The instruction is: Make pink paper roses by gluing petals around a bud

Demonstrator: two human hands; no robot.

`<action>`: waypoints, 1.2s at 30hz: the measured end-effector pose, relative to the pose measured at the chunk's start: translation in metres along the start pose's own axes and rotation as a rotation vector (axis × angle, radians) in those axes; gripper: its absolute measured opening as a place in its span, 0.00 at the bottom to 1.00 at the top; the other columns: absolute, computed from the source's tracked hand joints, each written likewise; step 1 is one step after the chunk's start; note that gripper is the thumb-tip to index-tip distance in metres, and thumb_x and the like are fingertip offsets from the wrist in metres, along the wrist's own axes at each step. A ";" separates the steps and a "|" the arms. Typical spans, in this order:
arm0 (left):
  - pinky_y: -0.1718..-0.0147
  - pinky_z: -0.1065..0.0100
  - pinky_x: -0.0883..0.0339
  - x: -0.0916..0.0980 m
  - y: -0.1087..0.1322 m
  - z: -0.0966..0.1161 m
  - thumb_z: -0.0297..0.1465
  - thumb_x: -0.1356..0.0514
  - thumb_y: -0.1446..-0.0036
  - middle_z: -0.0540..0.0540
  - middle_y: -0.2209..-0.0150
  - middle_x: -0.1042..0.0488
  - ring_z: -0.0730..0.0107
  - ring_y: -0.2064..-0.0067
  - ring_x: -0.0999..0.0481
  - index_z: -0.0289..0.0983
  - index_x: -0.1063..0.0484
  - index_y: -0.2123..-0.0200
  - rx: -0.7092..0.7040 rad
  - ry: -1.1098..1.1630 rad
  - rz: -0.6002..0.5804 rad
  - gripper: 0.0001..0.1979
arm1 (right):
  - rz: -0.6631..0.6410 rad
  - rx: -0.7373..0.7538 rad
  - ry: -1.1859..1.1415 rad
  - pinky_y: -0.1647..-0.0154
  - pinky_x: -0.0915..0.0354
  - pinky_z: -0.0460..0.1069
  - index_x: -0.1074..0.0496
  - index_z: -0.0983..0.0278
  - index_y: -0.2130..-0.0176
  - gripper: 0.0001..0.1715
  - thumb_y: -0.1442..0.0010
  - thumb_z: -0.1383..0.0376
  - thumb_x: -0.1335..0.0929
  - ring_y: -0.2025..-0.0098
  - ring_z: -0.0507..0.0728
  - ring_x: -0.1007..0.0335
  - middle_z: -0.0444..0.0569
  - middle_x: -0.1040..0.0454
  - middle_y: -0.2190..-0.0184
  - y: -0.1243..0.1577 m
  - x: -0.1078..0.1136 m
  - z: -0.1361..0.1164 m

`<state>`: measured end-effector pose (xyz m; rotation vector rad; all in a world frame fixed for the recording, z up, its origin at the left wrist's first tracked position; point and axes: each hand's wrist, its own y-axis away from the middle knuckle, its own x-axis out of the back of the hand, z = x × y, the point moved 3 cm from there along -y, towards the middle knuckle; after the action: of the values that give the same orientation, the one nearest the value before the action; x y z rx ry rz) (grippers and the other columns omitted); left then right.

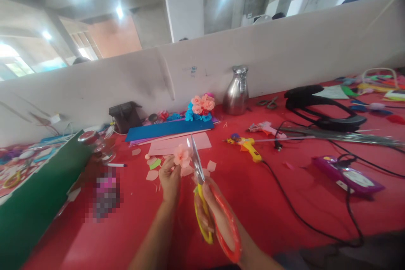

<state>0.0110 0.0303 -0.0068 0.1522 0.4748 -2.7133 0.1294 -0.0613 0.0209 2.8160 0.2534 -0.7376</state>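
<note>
My left hand [170, 178] pinches a pale pink paper flower [182, 155] by its underside, above the red table. Closed around the handles of a pair of scissors [198, 162] is my right hand [213, 202]. One handle loop is yellow, the other red-orange. The blades point up and away, slightly parted, right beside the flower; whether they touch it I cannot tell. Loose pink petals [152, 175] and a green paper leaf [155, 163] lie around my left hand. Behind the flower are a pink sheet [202, 141] and a blue sheet [167, 130].
A yellow glue gun [253, 150] with a black cord lies to the right, near a purple power strip [348, 175]. A steel jug [236, 93] and a bunch of paper flowers [202, 107] stand by the wall. A green partition [47, 194] bounds the left.
</note>
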 end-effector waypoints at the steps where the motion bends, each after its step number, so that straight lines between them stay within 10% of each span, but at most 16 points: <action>1: 0.58 0.64 0.33 0.000 0.000 -0.001 0.29 0.37 0.56 0.44 0.63 0.21 0.61 0.58 0.24 0.37 0.21 0.69 0.005 0.001 -0.007 0.08 | 0.001 -0.001 -0.001 0.90 0.51 0.40 0.41 0.58 0.64 0.24 0.45 0.42 0.36 0.90 0.45 0.51 0.34 0.41 0.83 0.000 0.001 0.000; 21: 0.55 0.65 0.35 -0.003 -0.002 0.002 0.32 0.37 0.51 0.45 0.61 0.21 0.63 0.57 0.25 0.38 0.22 0.62 0.041 0.103 -0.062 0.11 | -0.008 -0.049 0.065 0.92 0.54 0.39 0.44 0.60 0.71 0.27 0.46 0.41 0.36 0.91 0.43 0.50 0.34 0.41 0.84 0.006 0.007 0.000; 36: 0.62 0.67 0.34 -0.003 -0.007 0.009 0.28 0.37 0.56 0.48 0.74 0.23 0.64 0.63 0.25 0.36 0.23 0.74 0.078 0.120 -0.048 0.03 | -0.074 -0.131 0.107 0.93 0.50 0.39 0.42 0.61 0.66 0.27 0.47 0.42 0.35 0.91 0.43 0.50 0.34 0.40 0.82 0.012 0.021 -0.013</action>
<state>0.0109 0.0344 0.0041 0.3309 0.4119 -2.7818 0.1559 -0.0675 0.0233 2.7373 0.4105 -0.5639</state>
